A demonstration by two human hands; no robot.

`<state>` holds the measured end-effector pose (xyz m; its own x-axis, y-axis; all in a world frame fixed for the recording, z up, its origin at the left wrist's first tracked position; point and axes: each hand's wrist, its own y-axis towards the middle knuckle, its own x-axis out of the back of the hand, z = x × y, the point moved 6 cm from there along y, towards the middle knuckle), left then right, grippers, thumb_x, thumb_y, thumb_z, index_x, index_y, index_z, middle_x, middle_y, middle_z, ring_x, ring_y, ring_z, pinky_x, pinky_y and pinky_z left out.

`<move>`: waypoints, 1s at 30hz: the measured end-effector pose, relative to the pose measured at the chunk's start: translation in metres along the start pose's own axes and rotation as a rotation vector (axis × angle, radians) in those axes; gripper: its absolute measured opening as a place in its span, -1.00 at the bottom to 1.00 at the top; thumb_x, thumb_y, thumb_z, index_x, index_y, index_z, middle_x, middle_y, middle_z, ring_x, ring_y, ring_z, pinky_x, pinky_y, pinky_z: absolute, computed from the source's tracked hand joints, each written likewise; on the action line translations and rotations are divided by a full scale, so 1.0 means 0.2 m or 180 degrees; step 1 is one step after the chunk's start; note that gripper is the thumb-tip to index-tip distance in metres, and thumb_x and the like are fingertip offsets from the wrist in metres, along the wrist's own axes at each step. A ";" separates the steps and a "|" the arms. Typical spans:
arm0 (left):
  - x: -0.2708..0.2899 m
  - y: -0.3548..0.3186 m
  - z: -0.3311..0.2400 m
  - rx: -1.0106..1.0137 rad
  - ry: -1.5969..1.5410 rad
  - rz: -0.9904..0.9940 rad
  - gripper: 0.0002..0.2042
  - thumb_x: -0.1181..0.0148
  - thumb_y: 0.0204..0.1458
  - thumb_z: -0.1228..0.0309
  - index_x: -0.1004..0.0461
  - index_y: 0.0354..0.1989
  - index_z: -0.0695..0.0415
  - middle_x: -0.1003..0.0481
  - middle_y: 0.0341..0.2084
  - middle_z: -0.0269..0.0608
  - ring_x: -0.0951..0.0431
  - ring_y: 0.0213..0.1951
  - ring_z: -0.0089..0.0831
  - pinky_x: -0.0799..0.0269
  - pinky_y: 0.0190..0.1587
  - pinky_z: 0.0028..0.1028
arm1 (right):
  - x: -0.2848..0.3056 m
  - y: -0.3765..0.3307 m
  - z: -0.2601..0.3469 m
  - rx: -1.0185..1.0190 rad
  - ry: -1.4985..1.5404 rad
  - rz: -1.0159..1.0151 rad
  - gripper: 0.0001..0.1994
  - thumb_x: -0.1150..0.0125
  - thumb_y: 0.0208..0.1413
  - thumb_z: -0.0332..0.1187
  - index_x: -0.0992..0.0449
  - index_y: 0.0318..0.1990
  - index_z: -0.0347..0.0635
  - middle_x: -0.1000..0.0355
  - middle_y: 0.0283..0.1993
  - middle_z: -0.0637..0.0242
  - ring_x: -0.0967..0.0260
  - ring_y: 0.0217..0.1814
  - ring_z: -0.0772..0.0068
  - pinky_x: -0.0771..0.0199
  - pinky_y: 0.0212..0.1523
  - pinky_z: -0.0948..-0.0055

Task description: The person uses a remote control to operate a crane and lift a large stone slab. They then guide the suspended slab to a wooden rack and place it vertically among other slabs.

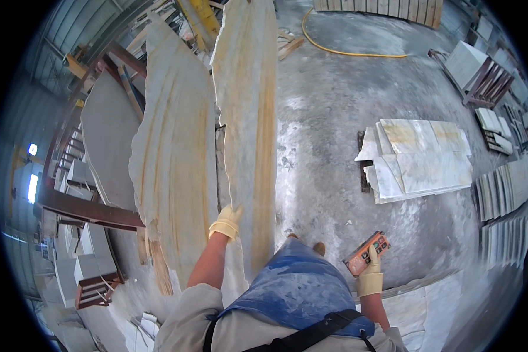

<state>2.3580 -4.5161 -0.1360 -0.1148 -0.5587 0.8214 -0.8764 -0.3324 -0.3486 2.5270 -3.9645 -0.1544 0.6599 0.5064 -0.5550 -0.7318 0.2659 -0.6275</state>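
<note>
My left hand point(225, 222), in a pale yellow glove, is closed on the rough left edge of a tall stone slab point(249, 129) with grey and rust-yellow streaks. Its fingertips are partly hidden at that edge. To the left leans a second streaked slab point(176, 152), with a narrow gap between the two. My right hand point(369, 274), gloved as well, holds an orange remote control point(366, 253) with dark buttons out to my right, thumb on its face. A dusty blue apron point(302, 287) covers my front.
Broken pale slabs point(419, 158) lie stacked on the floor to the right. A yellow hose point(346, 53) curves across the concrete ahead. Dark red steel racks point(94, 210) stand at left, holding a grey slab point(114, 141). Upright slabs point(504, 188) line the far right.
</note>
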 end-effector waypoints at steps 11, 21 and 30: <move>-0.11 0.21 -0.20 -0.0045 0.0127 0.0042 -0.40 -0.14 0.22 -0.06 -0.58 0.02 0.36 -0.58 -0.11 0.42 -0.58 0.03 0.28 -0.46 0.07 0.02 | -0.06 0.22 -0.03 0.0111 0.0212 -0.0033 -0.62 -0.38 0.23 -0.26 -0.48 0.16 -0.04 -0.57 -0.08 0.25 -0.56 -0.08 0.24 -0.66 -0.06 0.16; -0.16 0.30 -0.56 -0.1270 0.0506 0.0095 -0.50 -0.06 0.24 0.00 -0.61 0.01 0.22 -0.60 -0.11 0.33 -0.59 0.00 0.27 -0.47 0.10 0.00 | -0.42 0.34 0.13 0.0554 -0.0734 0.0182 -0.49 -0.40 0.22 -0.29 -0.40 0.29 -0.03 -0.51 0.08 0.20 -0.49 0.08 0.28 -0.57 0.09 0.25; -0.19 0.40 -0.74 -0.0479 -0.0159 0.0502 -0.52 -0.01 0.27 -0.01 -0.60 0.00 0.17 -0.62 -0.17 0.26 -0.60 -0.05 0.24 -0.47 0.01 0.00 | -0.55 0.57 0.11 -0.0488 -0.0499 0.0235 -0.46 -0.24 0.35 -0.19 -0.32 0.42 -0.08 -0.39 0.29 0.29 -0.38 0.25 0.27 -0.42 0.29 0.26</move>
<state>2.2227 -4.4082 -0.1288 -0.2358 -0.6330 0.7374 -0.9097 -0.1231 -0.3966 2.3685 -3.9717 -0.1528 0.5622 0.6444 -0.5184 -0.7348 0.1017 -0.6706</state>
